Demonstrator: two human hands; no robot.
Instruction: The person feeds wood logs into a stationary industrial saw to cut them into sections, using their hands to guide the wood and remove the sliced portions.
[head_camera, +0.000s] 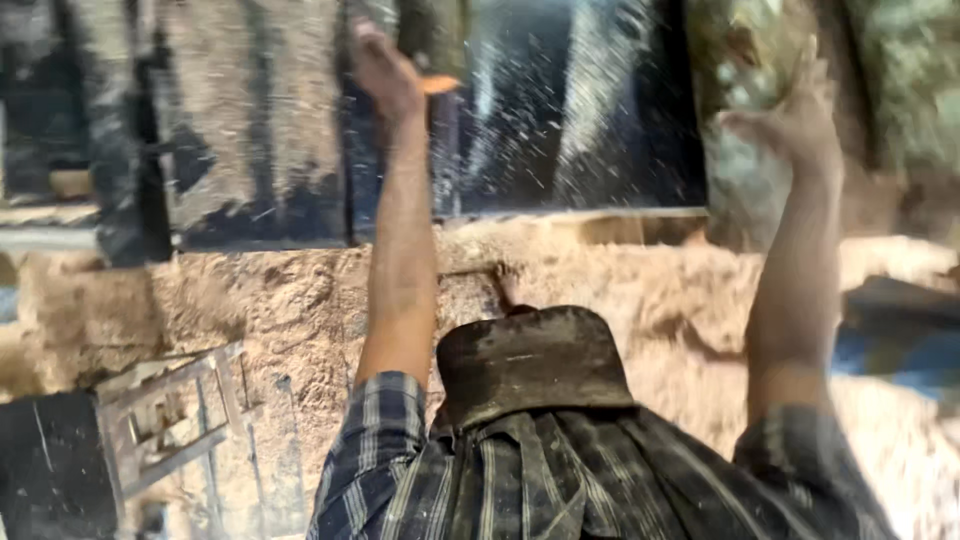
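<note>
Orange piece (437, 85) — flat, pointing right

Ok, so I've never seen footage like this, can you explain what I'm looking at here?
There is no machine here, just one picture from a camera worn on a person's head. Two bare arms reach up out of plaid sleeves. The left hand seems to pinch a small orange piece. The right hand is open and holds nothing. Pale sawdust covers the surface, and specks fly through the air. A wooden frame lies at lower left. The picture is blurred.
</note>
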